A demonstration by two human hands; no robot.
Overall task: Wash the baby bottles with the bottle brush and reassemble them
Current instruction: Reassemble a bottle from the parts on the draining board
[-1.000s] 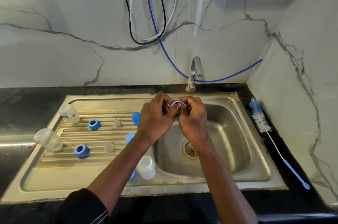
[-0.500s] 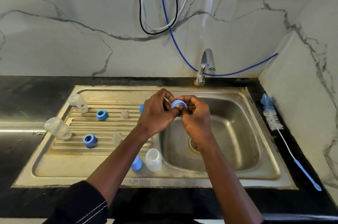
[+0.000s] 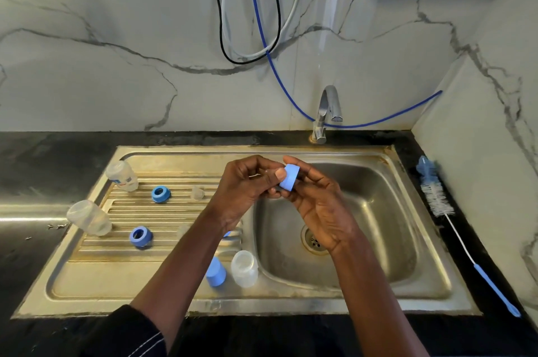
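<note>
Left hand point(image 3: 247, 190) and right hand point(image 3: 323, 211) both pinch the blue ring point(image 3: 289, 177); the clear bottle point(image 3: 244, 268) stands lower left, nearer the left

Three clear, open bottles sit on the drainboard point(image 3: 87, 278): the far bottle point(image 3: 121, 176) at its far left, the tilted bottle point(image 3: 88, 218) at its left edge, and the near bottle point(image 3: 244, 268) just beside a blue cap point(image 3: 216, 271). The far ring point(image 3: 160, 194) and near ring point(image 3: 140, 236), both blue, lie between them. The left hand point(image 3: 247, 190) and right hand point(image 3: 320, 211) pinch the held ring point(image 3: 289, 177). The brush point(image 3: 436, 196) lies at the right, bristles at the far end.
</note>
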